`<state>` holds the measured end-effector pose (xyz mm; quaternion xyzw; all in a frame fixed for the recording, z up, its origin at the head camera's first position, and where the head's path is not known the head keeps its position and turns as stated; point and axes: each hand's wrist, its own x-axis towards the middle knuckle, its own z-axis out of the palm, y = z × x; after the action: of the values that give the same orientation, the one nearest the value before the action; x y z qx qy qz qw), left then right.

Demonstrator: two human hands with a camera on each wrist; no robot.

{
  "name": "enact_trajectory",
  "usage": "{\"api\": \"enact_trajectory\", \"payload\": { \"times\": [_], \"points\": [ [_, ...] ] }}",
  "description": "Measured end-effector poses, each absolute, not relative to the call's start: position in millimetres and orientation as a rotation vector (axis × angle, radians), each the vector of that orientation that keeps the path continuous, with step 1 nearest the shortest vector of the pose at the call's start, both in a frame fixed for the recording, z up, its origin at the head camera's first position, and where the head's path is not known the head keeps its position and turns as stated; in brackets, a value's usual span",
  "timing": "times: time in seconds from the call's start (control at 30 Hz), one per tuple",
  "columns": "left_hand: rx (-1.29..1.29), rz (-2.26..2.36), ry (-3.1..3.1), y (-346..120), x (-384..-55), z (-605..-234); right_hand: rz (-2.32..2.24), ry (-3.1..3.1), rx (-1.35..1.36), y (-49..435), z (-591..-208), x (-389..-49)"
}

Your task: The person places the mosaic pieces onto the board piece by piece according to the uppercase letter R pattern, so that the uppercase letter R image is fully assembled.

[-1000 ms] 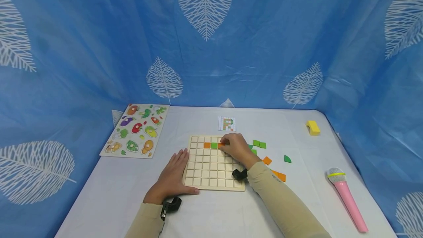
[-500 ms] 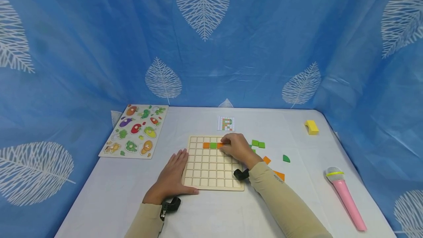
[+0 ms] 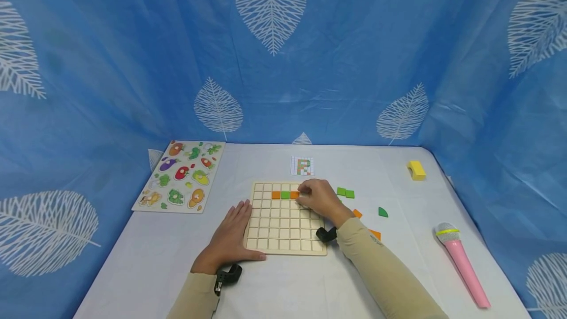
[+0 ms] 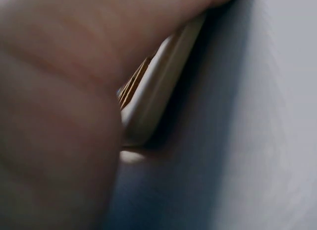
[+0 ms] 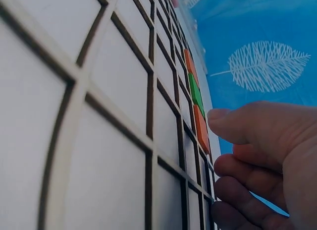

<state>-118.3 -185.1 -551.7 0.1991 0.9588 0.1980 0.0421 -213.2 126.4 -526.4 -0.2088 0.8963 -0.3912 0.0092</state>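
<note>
A wooden grid board (image 3: 279,225) lies on the table. In its second row from the back sit an orange tile (image 3: 276,195), a green tile (image 3: 285,195) and a second orange tile (image 3: 294,195), side by side. My left hand (image 3: 230,233) rests with fingers spread along the board's left edge, its thumb by the front corner. Over the board's back right part is my right hand (image 3: 321,198). Its thumb tip is right by the second orange tile, fingers loosely bent, and nothing shows between them in the right wrist view.
Right of the board lie green square tiles (image 3: 345,192), orange tiles (image 3: 375,234) partly behind the sleeve, and a green quarter-round piece (image 3: 383,212). A pattern card (image 3: 302,166) lies behind the board. Farther out are a vegetable puzzle (image 3: 179,176), a yellow block (image 3: 416,170) and a pink microphone (image 3: 462,267).
My right hand has drawn slightly right, and more of the second orange tile shows in the board. The left hand stays put. The whole head view shifts a little.
</note>
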Motion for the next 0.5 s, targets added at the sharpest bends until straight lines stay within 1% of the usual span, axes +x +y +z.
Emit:
{"api": "enact_trajectory", "payload": {
  "times": [0.17,0.3,0.5],
  "points": [
    [0.604,0.614,2.934,-185.2,-118.3,-551.7,-1.243,2.808,-0.663,138.6,-521.6,-210.1],
    [0.611,0.621,2.934,-185.6,-118.8,-551.9,-1.161,2.893,-0.604,154.3,-515.8,-206.5],
    [0.621,0.63,2.945,-186.2,-118.6,-553.1,-1.056,3.0,-0.511,193.5,-510.9,-202.6]
  ]
}}
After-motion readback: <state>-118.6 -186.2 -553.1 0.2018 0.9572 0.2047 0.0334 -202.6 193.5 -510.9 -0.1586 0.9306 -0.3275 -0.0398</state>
